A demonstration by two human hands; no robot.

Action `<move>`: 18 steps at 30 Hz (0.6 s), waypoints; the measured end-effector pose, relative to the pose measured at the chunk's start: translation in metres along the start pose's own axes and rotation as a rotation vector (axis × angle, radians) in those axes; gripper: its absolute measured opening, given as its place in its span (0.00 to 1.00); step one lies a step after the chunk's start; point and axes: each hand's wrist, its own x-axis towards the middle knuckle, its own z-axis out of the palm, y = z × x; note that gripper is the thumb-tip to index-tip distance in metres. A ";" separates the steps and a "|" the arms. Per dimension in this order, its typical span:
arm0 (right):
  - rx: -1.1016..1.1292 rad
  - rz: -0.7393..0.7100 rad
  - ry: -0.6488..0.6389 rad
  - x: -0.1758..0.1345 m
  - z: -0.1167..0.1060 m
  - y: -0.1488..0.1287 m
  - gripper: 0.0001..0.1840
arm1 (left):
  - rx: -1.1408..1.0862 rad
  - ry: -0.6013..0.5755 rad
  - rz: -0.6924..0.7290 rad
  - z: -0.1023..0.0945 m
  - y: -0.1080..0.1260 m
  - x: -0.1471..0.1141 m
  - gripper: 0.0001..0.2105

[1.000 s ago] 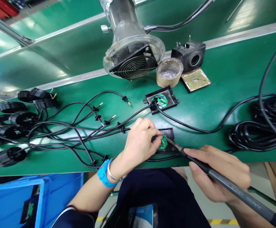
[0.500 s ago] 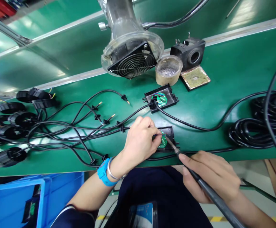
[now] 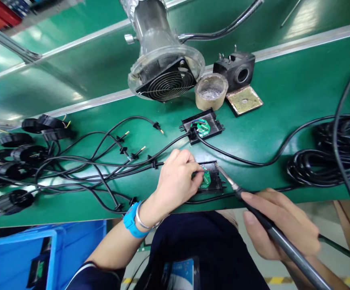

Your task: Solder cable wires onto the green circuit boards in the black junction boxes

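My left hand (image 3: 179,175) pinches a thin wire (image 3: 199,170) over a green circuit board (image 3: 206,180). That board lies in a black housing (image 3: 215,177) near the bench's front edge, partly hidden by my fingers. In my right hand (image 3: 280,225) is a soldering iron (image 3: 264,219), its tip above the right side of the housing, apart from the wire. Behind it lies a second black housing (image 3: 213,121) with a green board and a black cable attached.
A fume extractor (image 3: 165,78) hangs at the back. Beside it stand a solder pot (image 3: 211,92), an iron stand (image 3: 238,70) and a sponge tray (image 3: 245,100). Black cables with round parts (image 3: 30,155) spread left; coiled cable (image 3: 310,169) lies right. Blue bins (image 3: 54,257) stand below.
My right hand has drawn the soldering iron to the right, away from the wire and board. My left hand stays in place, still pinching the wire.
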 end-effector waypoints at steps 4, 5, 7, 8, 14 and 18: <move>0.011 -0.014 0.018 -0.003 0.005 0.004 0.23 | 0.021 0.001 0.007 0.000 0.000 0.000 0.07; 0.008 -0.014 0.011 -0.003 0.006 0.004 0.21 | 0.026 -0.004 0.009 0.000 0.000 0.000 0.07; -0.012 -0.007 0.009 -0.001 0.007 0.003 0.15 | 0.032 -0.027 0.014 -0.002 0.000 0.000 0.07; -0.024 -0.007 0.007 0.001 0.009 0.001 0.13 | 0.031 -0.039 0.018 -0.003 0.000 -0.001 0.08; -0.177 0.001 0.065 0.009 0.029 -0.002 0.14 | -0.041 -0.066 0.033 -0.011 -0.002 -0.004 0.10; -0.183 0.021 0.076 0.008 0.036 -0.003 0.14 | -0.015 -0.076 0.129 -0.014 -0.003 -0.004 0.08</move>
